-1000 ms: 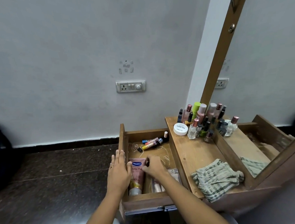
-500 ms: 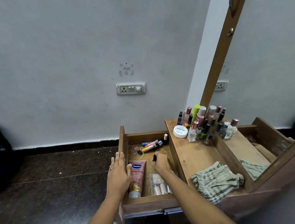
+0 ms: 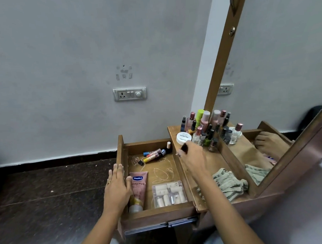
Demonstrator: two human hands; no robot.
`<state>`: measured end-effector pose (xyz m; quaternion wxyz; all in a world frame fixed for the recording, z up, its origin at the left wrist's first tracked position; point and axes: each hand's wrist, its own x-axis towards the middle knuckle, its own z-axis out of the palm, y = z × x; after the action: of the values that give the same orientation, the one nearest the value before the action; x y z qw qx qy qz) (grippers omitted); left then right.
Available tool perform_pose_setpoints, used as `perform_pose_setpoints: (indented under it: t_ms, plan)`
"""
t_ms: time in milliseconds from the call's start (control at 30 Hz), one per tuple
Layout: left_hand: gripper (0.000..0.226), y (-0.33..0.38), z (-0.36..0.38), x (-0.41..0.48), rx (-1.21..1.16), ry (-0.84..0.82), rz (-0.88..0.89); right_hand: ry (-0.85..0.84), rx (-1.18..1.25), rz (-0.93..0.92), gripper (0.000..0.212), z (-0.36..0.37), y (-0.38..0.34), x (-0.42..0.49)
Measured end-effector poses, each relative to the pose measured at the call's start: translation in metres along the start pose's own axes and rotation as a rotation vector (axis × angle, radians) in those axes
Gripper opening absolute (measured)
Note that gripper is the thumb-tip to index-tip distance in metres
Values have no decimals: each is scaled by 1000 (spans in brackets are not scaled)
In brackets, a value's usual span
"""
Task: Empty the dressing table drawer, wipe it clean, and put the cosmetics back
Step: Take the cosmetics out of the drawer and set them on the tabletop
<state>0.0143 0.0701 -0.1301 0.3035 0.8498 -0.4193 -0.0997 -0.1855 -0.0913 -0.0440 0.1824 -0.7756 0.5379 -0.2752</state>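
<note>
Drawer sat pulled out from the bench, far from empty. It had a pink tube along its left side, a clear case of little bottles at the front right, and a bunch of lip tubes plus a nail polish bottle at the back wall.

Right hand was up over the bench top, fingers curled and pinching a small dark cosmetic, just beside the white jar. Looked to me like it was about to get parked with the crowd of bottles by the mirror. Makes sense, everything goes in one spot so the drawer can be wiped.

Left hand lay flat on the drawer's left wall, fingers straight and pressed together, thumb down inside touching the pink tube. I'd guess that was to steady the drawer.

Folded cloth lay on the near end of the bench, well apart from the bottles, handy for the wipe.
</note>
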Motion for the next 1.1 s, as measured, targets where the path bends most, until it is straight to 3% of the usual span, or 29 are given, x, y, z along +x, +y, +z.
perform_pose_setpoints:
  t_ms: [200, 700, 1100]
  plan:
    - [63, 1, -3, -2, 5, -2, 2, 103, -45, 198, 16, -29, 37, 10]
    - [62, 0, -3, -2, 8, 1, -3, 181, 139, 222, 21, 8, 19, 16]
    - [62, 2, -2, -1, -13, -1, -22, 221, 132, 251, 15, 10, 18, 22]
